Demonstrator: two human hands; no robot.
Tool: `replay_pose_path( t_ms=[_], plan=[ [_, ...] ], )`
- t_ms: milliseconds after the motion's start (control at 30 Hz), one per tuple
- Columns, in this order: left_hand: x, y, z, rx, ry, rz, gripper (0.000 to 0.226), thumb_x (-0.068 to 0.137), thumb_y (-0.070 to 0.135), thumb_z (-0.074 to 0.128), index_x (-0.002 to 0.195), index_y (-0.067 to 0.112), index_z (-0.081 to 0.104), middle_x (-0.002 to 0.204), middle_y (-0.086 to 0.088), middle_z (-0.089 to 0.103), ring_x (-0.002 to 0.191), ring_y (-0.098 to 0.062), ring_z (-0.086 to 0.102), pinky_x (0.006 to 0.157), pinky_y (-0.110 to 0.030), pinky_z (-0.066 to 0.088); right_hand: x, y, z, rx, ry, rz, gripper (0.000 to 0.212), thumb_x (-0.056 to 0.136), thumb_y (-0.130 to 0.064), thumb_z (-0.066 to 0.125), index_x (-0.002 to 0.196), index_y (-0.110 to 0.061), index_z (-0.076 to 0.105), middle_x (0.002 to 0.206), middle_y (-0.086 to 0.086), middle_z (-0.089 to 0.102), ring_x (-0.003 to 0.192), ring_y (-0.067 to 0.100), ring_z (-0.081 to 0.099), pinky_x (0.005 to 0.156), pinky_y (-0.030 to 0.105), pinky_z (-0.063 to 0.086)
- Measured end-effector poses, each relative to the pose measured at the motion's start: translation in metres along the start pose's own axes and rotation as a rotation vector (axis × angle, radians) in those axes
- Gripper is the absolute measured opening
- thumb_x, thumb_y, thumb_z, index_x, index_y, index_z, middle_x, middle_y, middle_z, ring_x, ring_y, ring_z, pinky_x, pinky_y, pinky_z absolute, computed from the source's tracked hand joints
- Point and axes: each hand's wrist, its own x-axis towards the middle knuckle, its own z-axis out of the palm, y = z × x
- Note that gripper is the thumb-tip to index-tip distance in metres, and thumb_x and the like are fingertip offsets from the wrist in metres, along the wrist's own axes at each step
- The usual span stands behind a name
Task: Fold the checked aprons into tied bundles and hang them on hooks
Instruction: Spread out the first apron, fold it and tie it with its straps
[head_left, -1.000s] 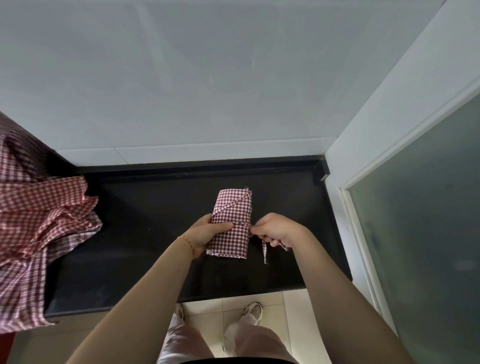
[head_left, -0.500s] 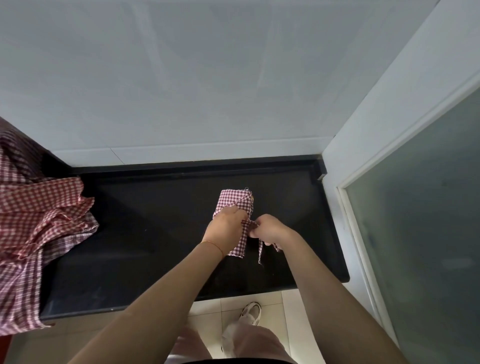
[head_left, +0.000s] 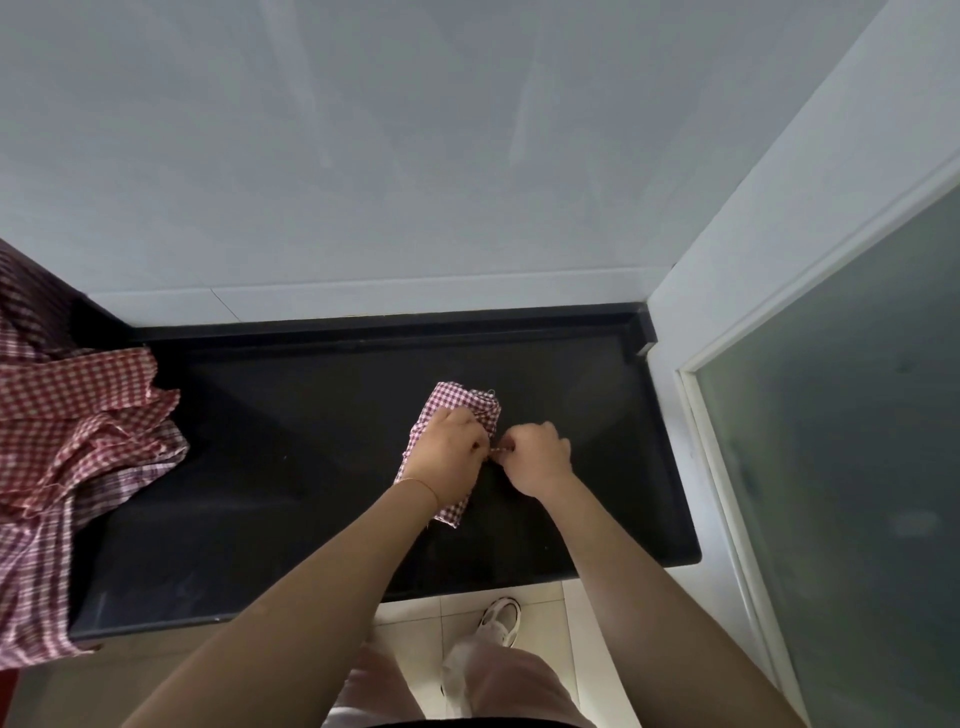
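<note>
Hands meet: left hand pressing folded apron, right hand pinching strap (counter-top).

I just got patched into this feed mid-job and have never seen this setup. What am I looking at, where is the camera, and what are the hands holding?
There is no machine: a person works bare-handed, and the one camera sits on their head, looking down past the arms. On the black countertop lies a folded checked apron bundle. The left hand presses on it; the right hand pinches its thin tie strap at the bundle's right edge. A loose pile of checked aprons drapes over the counter's left end. No hooks are in view.
</note>
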Motion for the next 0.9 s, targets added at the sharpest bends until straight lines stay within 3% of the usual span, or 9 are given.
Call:
replay_pose_path(
  t_ms=[100,200,300,500,600,733,833,900],
  plan=[
    [0.002,-0.005,-0.001,-0.141,0.032,-0.137,0.009,0.098,0.025,0.057,0.1,0.024,0.066,0.107,0.01,0.054,0.105,-0.01,0.046,0.093,-0.026,0.044,0.005,0.005,-0.004,0.07,0.164,0.053,0.012,0.098,-0.027,0.057,0.087,-0.027,0.062,0.088,-0.007,0.061,0.096,0.016,0.057,0.095,0.038,0.043],
    [0.005,-0.006,0.002,-0.119,-0.012,-0.16,0.014,0.097,0.03,0.06,0.105,0.022,0.067,0.109,0.009,0.053,0.108,-0.01,0.044,0.093,-0.025,0.041,0.01,0.01,-0.015,0.229,0.031,0.076,0.016,0.097,-0.029,0.061,0.083,-0.021,0.064,0.082,-0.003,0.064,0.078,0.014,0.061,0.085,0.037,0.054],
    [0.009,-0.002,0.005,-0.171,0.029,-0.218,0.02,0.099,0.03,0.058,0.104,0.016,0.071,0.109,0.004,0.056,0.107,-0.013,0.045,0.091,-0.026,0.042,0.002,0.021,-0.034,0.341,-0.095,0.067,0.017,0.097,-0.026,0.061,0.092,-0.011,0.068,0.083,0.004,0.064,0.074,0.016,0.059,0.074,0.031,0.051],
    [0.015,0.003,-0.008,-0.584,-0.057,-0.487,0.027,0.102,0.034,0.051,0.097,0.019,0.072,0.087,0.0,0.065,0.073,-0.009,0.055,0.06,-0.02,0.038,-0.02,0.027,-0.052,0.461,-0.13,-0.016,0.01,0.097,-0.024,0.061,0.091,-0.02,0.068,0.081,-0.002,0.063,0.07,0.008,0.058,0.066,0.023,0.045],
    [0.014,0.007,-0.011,-0.598,-0.081,-0.497,0.033,0.106,0.032,0.041,0.103,0.019,0.071,0.09,0.002,0.066,0.076,-0.01,0.057,0.064,-0.024,0.044,-0.026,0.012,-0.052,0.433,-0.116,-0.117,0.017,0.099,-0.028,0.058,0.088,-0.021,0.067,0.078,-0.004,0.064,0.066,0.006,0.058,0.063,0.022,0.045],
    [0.014,0.01,-0.006,-0.445,-0.09,-0.372,0.037,0.104,0.024,0.045,0.1,-0.002,0.07,0.099,-0.022,0.07,0.095,-0.037,0.063,0.086,-0.043,0.048,-0.02,-0.011,-0.051,0.409,0.01,-0.223,0.022,0.1,-0.026,0.054,0.086,-0.013,0.066,0.082,0.001,0.064,0.074,0.013,0.059,0.072,0.031,0.049],
    [0.014,0.004,-0.001,-0.367,-0.115,-0.321,0.031,0.101,0.021,0.048,0.101,-0.001,0.07,0.099,-0.022,0.069,0.086,-0.03,0.058,0.088,-0.045,0.049,-0.011,-0.023,-0.048,0.323,0.039,-0.28,0.027,0.099,-0.028,0.057,0.088,-0.006,0.069,0.09,0.008,0.064,0.082,0.018,0.061,0.075,0.032,0.049],
    [0.015,0.003,0.001,-0.328,-0.158,-0.289,0.026,0.1,0.02,0.046,0.1,0.008,0.069,0.097,-0.013,0.068,0.091,-0.024,0.059,0.092,-0.047,0.048,-0.006,-0.029,-0.046,0.291,0.046,-0.303,0.027,0.098,-0.027,0.058,0.087,-0.006,0.069,0.098,0.006,0.062,0.092,0.017,0.061,0.076,0.025,0.046]
  ],
)
